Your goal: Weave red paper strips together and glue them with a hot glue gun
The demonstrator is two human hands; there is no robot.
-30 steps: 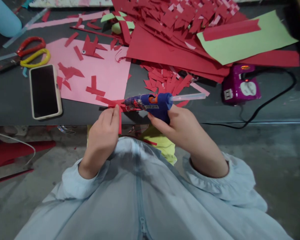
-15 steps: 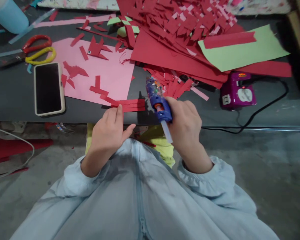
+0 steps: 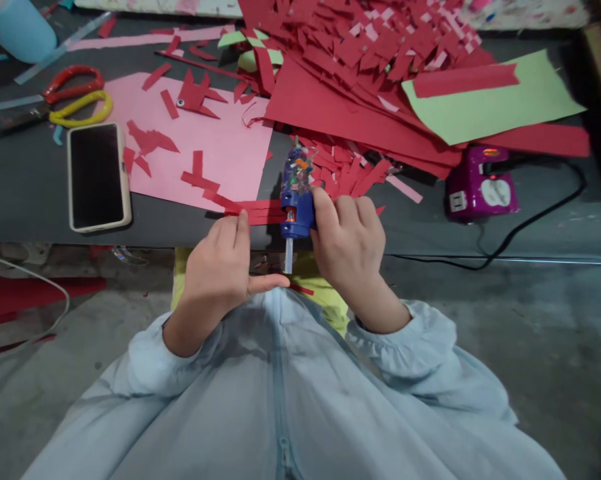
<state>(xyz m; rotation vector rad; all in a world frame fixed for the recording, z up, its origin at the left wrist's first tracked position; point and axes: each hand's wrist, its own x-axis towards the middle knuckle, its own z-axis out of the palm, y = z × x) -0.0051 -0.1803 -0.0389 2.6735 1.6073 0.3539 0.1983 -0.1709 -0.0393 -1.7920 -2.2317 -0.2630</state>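
The right hand [image 3: 350, 243] grips the glue gun [image 3: 294, 193], nozzle pointing far, just right of the red strips [image 3: 260, 211] pinned flat by the left hand [image 3: 220, 267] fingertips.

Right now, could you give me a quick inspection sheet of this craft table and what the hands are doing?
Surface: dark table, largely covered with paper.
Job's things: blue glue gun, nozzle pointing away; red paper strips at the table edge.
Clutter: pink sheet, red paper pile, green sheet, phone, scissors, blue bottle.
Grippers: left hand presses a fingertip on the strips; right hand grips the glue gun.
Cables: black cord from purple device; white cord lower left.
Surroundings: grey concrete floor.
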